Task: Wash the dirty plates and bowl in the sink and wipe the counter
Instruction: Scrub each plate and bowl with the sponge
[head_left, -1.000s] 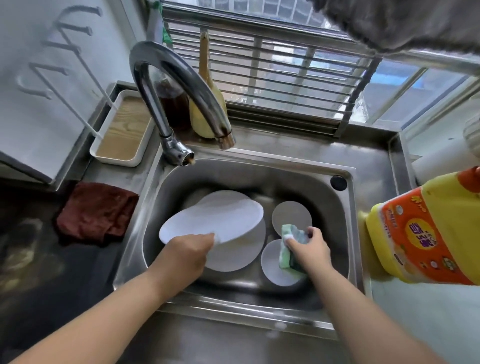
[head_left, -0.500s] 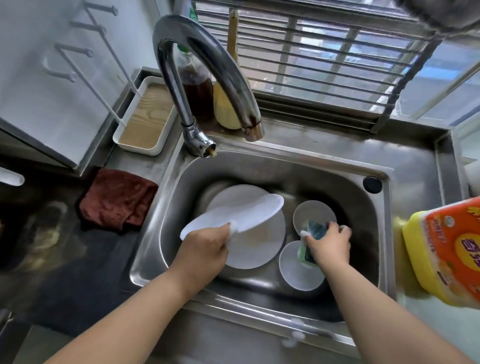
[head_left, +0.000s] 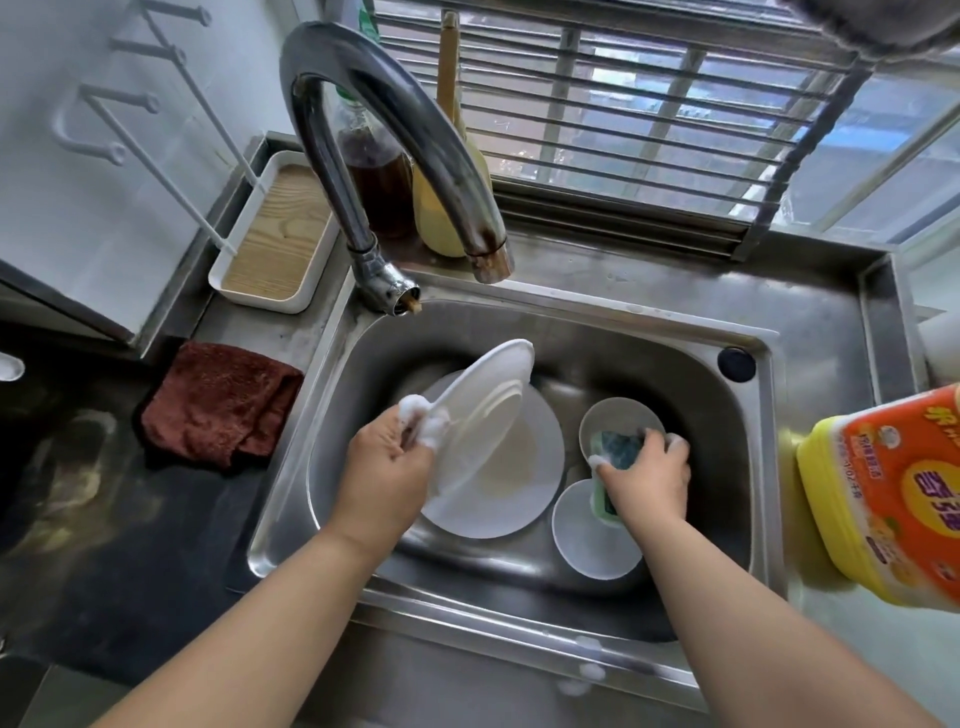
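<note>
So right now my left hand is pinching the tilted plate by its lower rim, suds all over the fingers, and my right hand is clenched around the sponge over by the bowl, center-right of the sink. Going by how it looks, that plate is stiff, fairly light and breakable, and soapy means slippery, so I'd grab it at the rim with thumb on top, not on the flat face. The sponge is soft and squishy, grab it anywhere. Count from near to far: one small plate at lower center, one big plate flat under the tilted one, so three plates, plus one bowl. One red cloth sits on the counter at left, one detergent jug at the right edge.
</note>
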